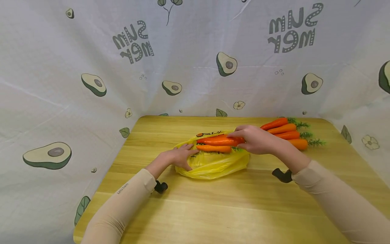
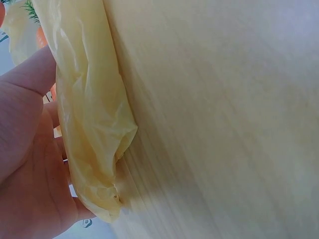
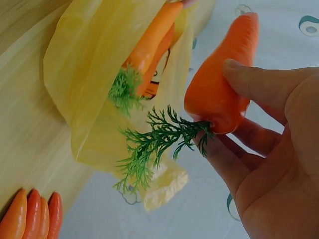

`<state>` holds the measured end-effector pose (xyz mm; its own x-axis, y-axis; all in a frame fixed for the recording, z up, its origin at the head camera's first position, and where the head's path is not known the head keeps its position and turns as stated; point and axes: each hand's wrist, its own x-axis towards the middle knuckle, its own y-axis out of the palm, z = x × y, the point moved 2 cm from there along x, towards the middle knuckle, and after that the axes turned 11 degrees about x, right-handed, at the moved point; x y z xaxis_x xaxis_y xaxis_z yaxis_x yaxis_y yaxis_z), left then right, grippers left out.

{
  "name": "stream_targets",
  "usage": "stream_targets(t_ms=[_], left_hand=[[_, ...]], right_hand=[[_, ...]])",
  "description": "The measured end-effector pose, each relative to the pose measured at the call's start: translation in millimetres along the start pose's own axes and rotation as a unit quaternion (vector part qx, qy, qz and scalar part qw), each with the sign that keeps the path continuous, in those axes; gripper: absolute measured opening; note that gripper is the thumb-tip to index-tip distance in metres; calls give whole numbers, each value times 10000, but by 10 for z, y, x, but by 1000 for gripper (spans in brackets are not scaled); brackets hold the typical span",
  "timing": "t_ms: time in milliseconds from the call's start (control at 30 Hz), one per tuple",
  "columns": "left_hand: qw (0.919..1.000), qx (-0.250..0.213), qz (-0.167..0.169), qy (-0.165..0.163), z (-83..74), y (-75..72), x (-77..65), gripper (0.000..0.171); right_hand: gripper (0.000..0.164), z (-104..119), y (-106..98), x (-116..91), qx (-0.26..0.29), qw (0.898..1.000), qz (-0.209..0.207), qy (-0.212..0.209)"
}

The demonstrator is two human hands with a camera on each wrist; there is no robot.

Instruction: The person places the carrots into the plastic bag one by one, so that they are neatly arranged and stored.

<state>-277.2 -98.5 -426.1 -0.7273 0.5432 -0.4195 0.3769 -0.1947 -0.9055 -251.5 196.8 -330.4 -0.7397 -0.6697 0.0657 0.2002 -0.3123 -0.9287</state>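
Note:
A yellow plastic bag lies spread on the table with its mouth open. My left hand is at the bag's left end, fingers extended and apart; the left wrist view shows its palm against the bag's side wall. Between thumb and fingers my right hand pinches a thick orange-red carrot near its leafy top. This carrot is over the bag, tip pointing left. Inside the bag lies a lighter orange carrot, and the right wrist view shows a redder carrot beside it.
Several carrots with green tops lie in a row at the table's back right, partly behind my right hand. A wooden table extends beneath everything. White cloth printed with avocados hangs behind the table and at its sides.

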Motion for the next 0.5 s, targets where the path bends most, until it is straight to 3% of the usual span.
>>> stream_targets(t_ms=[500], left_hand=[[10000,62,15,3,-17,0,-3,88]], right_hand=[[42,35,252,269,127,9989,438,-63]])
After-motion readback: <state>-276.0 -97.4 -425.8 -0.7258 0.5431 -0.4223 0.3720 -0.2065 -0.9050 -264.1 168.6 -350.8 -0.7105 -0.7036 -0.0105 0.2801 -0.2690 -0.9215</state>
